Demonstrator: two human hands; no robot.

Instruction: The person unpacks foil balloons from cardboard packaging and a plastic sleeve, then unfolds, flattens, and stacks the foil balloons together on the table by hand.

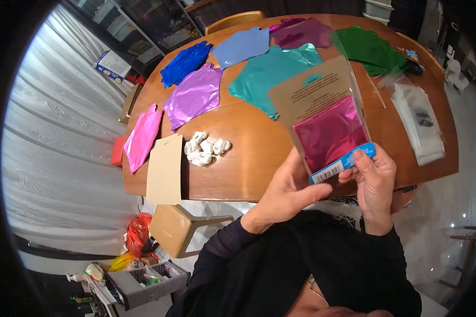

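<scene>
packet point(325, 119) pinched by right grip point(373, 173); left hold unclear

right grip: thumb over the blue label point(329, 173), a fingertip at its lower edge. left grip point(283, 193): fingers behind packet's left side, thumb just below label; can't tell if it's clamping. main risk: if right grip loosens, packet could pivot about the label and dip at the far end; likely cause, slick film plus a one-end hold. overtight pinch might crease the label. position: packet sits between both grips, label end nearest them, rest angled away above the surface point(243, 174). pink foil point(334, 134) inside, brown card point(299, 100) at far end. teal sheets point(256, 79) beyond it, clear sleeves point(419, 124) well right, white clumps point(206, 149) left.
</scene>
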